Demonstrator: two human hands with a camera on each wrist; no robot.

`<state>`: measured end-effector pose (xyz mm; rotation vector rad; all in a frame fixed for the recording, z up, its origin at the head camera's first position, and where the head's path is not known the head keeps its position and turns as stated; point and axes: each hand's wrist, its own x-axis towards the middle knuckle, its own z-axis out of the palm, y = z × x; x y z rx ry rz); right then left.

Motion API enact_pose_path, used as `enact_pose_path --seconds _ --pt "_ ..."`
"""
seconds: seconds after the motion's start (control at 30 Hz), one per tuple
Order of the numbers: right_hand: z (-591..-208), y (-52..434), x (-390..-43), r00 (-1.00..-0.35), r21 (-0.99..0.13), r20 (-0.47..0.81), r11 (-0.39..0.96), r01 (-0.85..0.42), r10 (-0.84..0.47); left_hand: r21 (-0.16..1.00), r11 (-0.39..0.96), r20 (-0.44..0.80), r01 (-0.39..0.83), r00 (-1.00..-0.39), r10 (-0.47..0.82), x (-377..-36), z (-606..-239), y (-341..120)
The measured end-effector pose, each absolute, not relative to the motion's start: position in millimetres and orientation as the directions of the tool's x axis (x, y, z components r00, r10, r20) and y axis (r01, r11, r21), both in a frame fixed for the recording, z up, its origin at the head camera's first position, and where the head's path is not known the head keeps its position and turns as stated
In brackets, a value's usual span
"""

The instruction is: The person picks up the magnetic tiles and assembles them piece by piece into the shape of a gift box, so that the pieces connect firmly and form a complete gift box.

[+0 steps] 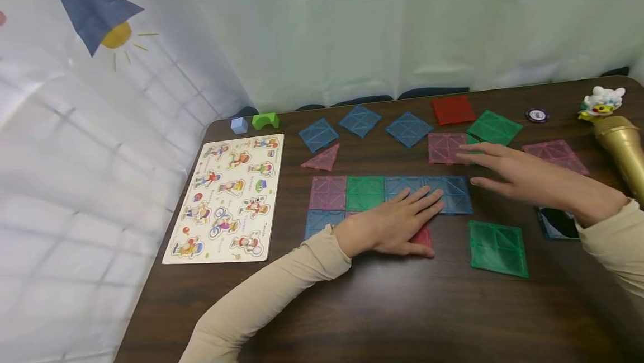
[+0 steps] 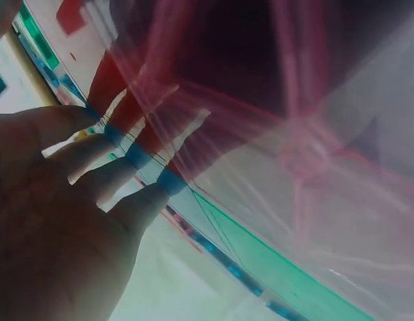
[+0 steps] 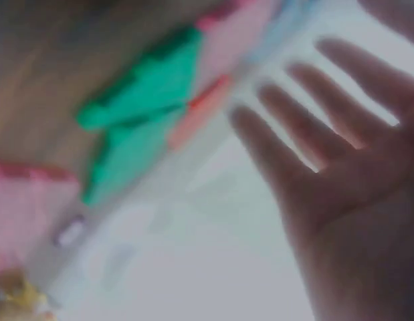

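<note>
Translucent square tiles lie on a dark wooden table (image 1: pixel 352 307). A joined patch of pink (image 1: pixel 328 192), green (image 1: pixel 365 193) and blue tiles (image 1: pixel 453 192) sits mid-table. My left hand (image 1: pixel 402 220) rests flat on this patch with straight fingers, covering a red tile (image 1: pixel 421 235). My right hand (image 1: pixel 503 170) hovers open, fingers spread, above a pink tile (image 1: pixel 444 147) and beside a green tile (image 1: pixel 495 127). In the left wrist view the left hand (image 2: pixel 93 174) presses flat against the tiles. In the right wrist view the right hand (image 3: pixel 340 147) is blurred, palm open.
Three loose blue tiles (image 1: pixel 359 121), a pink triangle (image 1: pixel 323 159), a red tile (image 1: pixel 454 109) and a green tile (image 1: pixel 498 248) lie around. A wooden picture puzzle (image 1: pixel 228 198) sits left. A gold microphone (image 1: pixel 624 150), a toy (image 1: pixel 601 103), a chip (image 1: pixel 536 115) stand right.
</note>
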<state>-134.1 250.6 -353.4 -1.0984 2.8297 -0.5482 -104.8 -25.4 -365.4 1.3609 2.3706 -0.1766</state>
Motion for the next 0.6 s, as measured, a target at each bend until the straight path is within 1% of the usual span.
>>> enact_pose_path --seconds 0.13,0.2,0.27,0.4,0.5,0.6 --pt "-350.8 259.8 -107.2 -0.718 -0.291 0.09 0.671 -0.682 -0.69 0.122 0.513 -0.412 0.849 -0.427 0.805 -109.5 -363.9 -29.0" --pt "-357.6 267.0 -93.5 -0.691 -0.26 0.101 0.652 -0.713 -0.716 0.138 0.511 -0.417 0.849 -0.418 0.807 -111.9 -363.1 -30.4" --pt "-366.1 272.7 -81.0 -0.681 -0.243 0.075 0.649 -0.721 -0.728 0.146 0.511 -0.423 0.847 -0.413 0.807 -113.6 -362.5 -32.1" --pt "-379.2 277.8 -62.9 -0.7 -0.26 -0.029 0.681 -0.685 -0.714 0.146 0.513 -0.421 0.846 -0.416 0.806 -112.7 -361.2 -35.3" --pt "-381.7 275.2 -56.8 -0.714 -0.272 -0.082 0.704 -0.656 -0.696 0.159 0.518 -0.407 0.841 -0.422 0.81 -111.7 -360.7 -36.2" --pt "-382.3 269.1 -53.2 -0.712 -0.249 -0.058 0.701 -0.669 -0.7 0.186 0.525 -0.397 0.831 -0.425 0.814 -112.1 -361.3 -36.5"
